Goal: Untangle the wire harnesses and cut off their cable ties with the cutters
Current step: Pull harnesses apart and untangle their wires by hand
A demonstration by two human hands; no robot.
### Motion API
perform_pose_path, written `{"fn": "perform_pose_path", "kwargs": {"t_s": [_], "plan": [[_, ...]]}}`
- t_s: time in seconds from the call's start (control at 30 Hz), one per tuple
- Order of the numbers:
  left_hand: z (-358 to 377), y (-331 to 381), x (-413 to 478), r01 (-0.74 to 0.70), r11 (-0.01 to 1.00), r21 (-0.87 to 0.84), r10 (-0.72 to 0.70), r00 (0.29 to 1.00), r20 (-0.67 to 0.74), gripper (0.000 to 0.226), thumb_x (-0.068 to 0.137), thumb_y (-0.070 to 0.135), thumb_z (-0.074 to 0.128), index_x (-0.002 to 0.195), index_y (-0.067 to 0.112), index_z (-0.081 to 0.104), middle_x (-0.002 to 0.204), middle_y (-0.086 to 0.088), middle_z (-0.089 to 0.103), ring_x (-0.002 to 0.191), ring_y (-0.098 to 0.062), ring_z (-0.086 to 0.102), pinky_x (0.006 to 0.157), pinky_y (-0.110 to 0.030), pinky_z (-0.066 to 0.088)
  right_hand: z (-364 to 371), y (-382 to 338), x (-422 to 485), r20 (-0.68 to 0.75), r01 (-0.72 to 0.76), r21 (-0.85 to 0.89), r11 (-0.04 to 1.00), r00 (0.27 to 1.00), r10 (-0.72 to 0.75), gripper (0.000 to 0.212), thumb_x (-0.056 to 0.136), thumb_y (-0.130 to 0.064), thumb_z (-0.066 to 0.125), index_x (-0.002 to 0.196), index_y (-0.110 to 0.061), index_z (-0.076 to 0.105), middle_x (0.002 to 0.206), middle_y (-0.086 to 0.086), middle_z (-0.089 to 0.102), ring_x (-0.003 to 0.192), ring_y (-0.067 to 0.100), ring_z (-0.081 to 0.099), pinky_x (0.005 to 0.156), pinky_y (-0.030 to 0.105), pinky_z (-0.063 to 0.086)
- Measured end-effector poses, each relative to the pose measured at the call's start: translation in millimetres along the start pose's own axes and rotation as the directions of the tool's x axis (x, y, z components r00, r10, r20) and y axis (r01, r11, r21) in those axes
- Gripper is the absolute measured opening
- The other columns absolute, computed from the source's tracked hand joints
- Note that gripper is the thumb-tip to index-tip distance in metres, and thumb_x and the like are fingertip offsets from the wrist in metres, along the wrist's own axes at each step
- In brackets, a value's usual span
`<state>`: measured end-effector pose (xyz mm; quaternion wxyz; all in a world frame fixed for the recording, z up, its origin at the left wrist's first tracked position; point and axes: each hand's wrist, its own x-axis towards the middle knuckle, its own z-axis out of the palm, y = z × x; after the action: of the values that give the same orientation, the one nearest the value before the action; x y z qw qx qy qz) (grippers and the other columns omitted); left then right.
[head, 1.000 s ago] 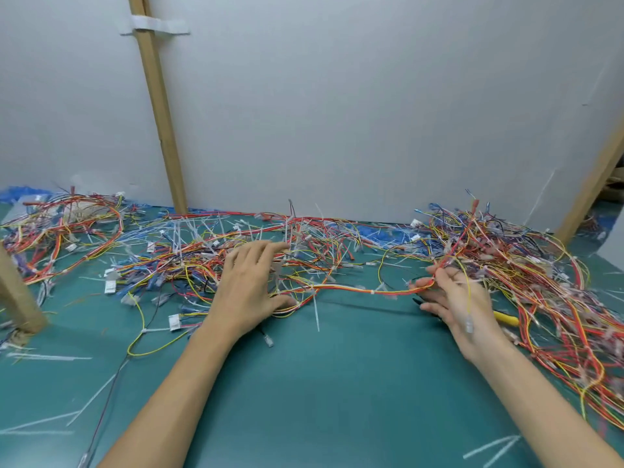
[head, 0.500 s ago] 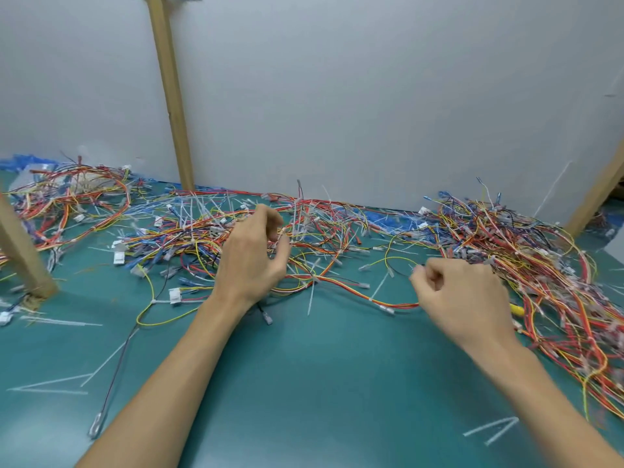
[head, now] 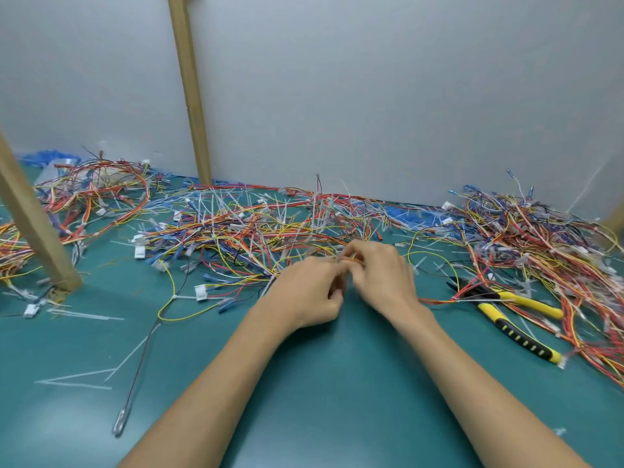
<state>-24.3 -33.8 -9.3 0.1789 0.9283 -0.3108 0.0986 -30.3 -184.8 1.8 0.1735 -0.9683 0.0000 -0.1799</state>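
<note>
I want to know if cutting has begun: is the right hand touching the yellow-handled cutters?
Apart. The head view shows bare green table between the right hand and the cutters.

The left hand [head: 309, 293] and the right hand [head: 381, 275] are touching each other in the middle of the green table [head: 337, 383]. Their fingers are curling in and pinching a few orange wires [head: 354, 261] at the near edge of the big messy pile of wire harnesses [head: 253, 228]. The yellow and black cutters [head: 516, 334] are lying on the table off to the right, apart from both hands, and a thin red wire [head: 439, 301] is lying across them.
</note>
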Motion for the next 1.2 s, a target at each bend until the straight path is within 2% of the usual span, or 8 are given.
{"fn": "perform_pose_path", "kwargs": {"t_s": [0.2,0.47,0.67,0.77,0.87,0.97,1.07,1.2], "plan": [[21,-15,7,-0.005,0.982,0.191,0.004,1.0,0.003,0.046,0.1,0.035,0.045,0.141,0.014,0.04,0.147,-0.009,0.04,0.133,-0.027,0.039,0.112,-0.034,0.024,-26,-3,19,-0.209,0.028,0.129,0.991,0.978,-0.001,0.015,0.09,-0.043,0.067,0.099,-0.034,0.075,0.097,-0.008,0.076,0.099,0.025,0.068,0.073,0.035,0.051],[8,-54,2,0.294,0.909,0.296,-0.285,0.956,-0.076,0.051,0.103,0.037,0.038,0.15,0.017,0.034,0.15,-0.012,0.044,0.131,-0.034,0.049,0.105,-0.041,0.041,-79,-12,30,-0.393,0.164,0.314,0.935,0.919,-0.03,0.013,0.089,-0.035,0.072,0.091,-0.025,0.08,0.091,-0.003,0.077,0.088,0.021,0.07,0.075,0.04,0.054],[-6,-59,4,0.404,0.91,-0.093,-0.413,0.864,-0.289,0.012,0.093,0.022,0.058,0.093,0.014,0.066,0.088,-0.018,0.069,0.087,-0.038,0.066,0.067,-0.034,0.042,-78,32,36,-0.29,0.051,0.371,0.927,0.955,0.064,0.014,0.088,-0.034,0.074,0.089,-0.022,0.081,0.086,-0.002,0.077,0.082,0.015,0.068,0.078,0.035,0.051],[-10,-64,4,0.408,0.863,-0.299,-0.497,0.795,-0.348,0.041,0.087,0.01,0.063,0.051,0.023,0.048,0.047,0.003,0.045,0.055,-0.032,0.05,0.058,-0.03,0.019,-58,50,29,-0.103,-0.071,0.367,0.928,0.988,0.116,0.014,0.089,-0.032,0.074,0.091,-0.02,0.08,0.093,0.001,0.077,0.093,0.019,0.069,0.081,0.033,0.047],[-12,-64,5,0.429,0.822,-0.375,-0.564,0.707,-0.427,0.042,0.09,0.016,0.065,0.05,0.015,0.051,0.046,-0.007,0.046,0.053,-0.029,0.042,0.058,-0.031,0.016,-66,50,32,-0.097,-0.042,0.409,0.912,0.991,0.089,0.011,0.089,-0.031,0.075,0.088,-0.021,0.08,0.085,-0.005,0.076,0.086,0.01,0.067,0.083,0.033,0.049],[-16,-64,7,0.35,0.78,-0.519,-0.605,0.632,-0.484,0.033,0.09,0.033,0.063,0.072,0.006,0.068,0.07,-0.016,0.067,0.068,-0.028,0.057,0.064,-0.031,0.032,-92,46,38,-0.191,0.132,0.475,0.87,0.981,-0.044,0.009,0.089,-0.027,0.074,0.083,-0.023,0.079,0.053,-0.022,0.059,0.051,-0.003,0.05,0.052,0.014,0.039],[-22,-50,6,0.329,0.74,-0.587,-0.623,0.665,-0.412,0.043,0.086,0.047,0.05,0.077,0.008,0.066,0.076,-0.015,0.066,0.079,-0.032,0.061,0.069,-0.036,0.038,-96,47,39,-0.206,0.14,0.485,0.863,0.978,-0.043,0.013,0.091,-0.028,0.072,0.079,-0.027,0.075,0.053,-0.018,0.059,0.053,0.0,0.045,0.051,0.015,0.033],[-17,-23,-2,0.412,0.911,-0.004,-0.398,0.878,-0.265,0.033,0.09,0.04,0.054,0.073,0.013,0.065,0.076,-0.015,0.069,0.08,-0.038,0.066,0.067,-0.038,0.049,-78,56,36,-0.001,0.012,0.159,0.987,1.0,-0.012,0.013,0.092,-0.031,0.07,0.09,-0.021,0.078,0.083,0.001,0.072,0.084,0.019,0.062,0.074,0.029,0.044]]}}
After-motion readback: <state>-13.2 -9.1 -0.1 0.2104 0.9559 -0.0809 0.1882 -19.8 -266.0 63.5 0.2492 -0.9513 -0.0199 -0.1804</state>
